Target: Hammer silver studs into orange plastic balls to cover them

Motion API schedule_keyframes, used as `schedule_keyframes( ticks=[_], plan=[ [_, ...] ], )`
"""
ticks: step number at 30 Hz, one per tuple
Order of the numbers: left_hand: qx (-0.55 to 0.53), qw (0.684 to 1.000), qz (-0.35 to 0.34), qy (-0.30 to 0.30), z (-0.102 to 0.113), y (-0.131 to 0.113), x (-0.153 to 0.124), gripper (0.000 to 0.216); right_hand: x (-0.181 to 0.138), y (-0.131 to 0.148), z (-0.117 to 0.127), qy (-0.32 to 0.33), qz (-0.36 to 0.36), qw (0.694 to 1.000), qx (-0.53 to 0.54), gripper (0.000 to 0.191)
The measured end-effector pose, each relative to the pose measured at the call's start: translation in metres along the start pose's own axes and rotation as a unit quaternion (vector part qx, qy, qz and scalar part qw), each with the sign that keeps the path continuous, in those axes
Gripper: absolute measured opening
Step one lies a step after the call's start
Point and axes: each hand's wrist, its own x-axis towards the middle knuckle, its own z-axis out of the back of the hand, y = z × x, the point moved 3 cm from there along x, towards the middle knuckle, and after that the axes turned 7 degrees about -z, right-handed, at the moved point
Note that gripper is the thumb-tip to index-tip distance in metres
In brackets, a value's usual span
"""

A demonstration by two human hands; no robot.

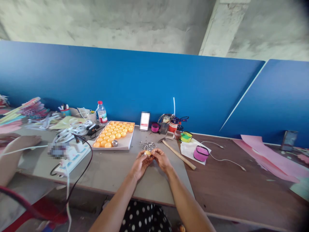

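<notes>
Both my hands meet over the grey table [113, 170], just in front of a small heap of shiny metal bits [149, 146]. My left hand [140, 164] is closed on a small orange ball [147, 153]. My right hand [161, 159] pinches at the same ball from the right side. Behind and to the left lies a white tray [126, 143] holding several orange balls [113, 132] and one silver ball [115, 143].
A hammer [178, 154] lies right of my hands, beside a pink pouch [201, 153] on white paper. Small pots, a water bottle [102, 112], a power strip [72, 158] with cables and another person's hand [21, 141] sit to the left. Pink paper sheets [270, 158] lie far right.
</notes>
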Motion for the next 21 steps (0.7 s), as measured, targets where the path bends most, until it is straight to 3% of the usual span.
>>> schedule_keyframes(
  ticks=[12, 21],
  plan=[
    [-0.025, 1.000, 0.000, 0.001, 0.003, 0.000, 0.002, 0.024, 0.001, -0.002, 0.000, -0.014, -0.027, 0.999, 0.019, 0.021],
    [-0.029, 0.999, 0.014, -0.009, 0.005, 0.001, 0.003, 0.025, 0.005, -0.010, 0.004, -0.017, -0.001, 0.996, -0.085, 0.012]
  ],
)
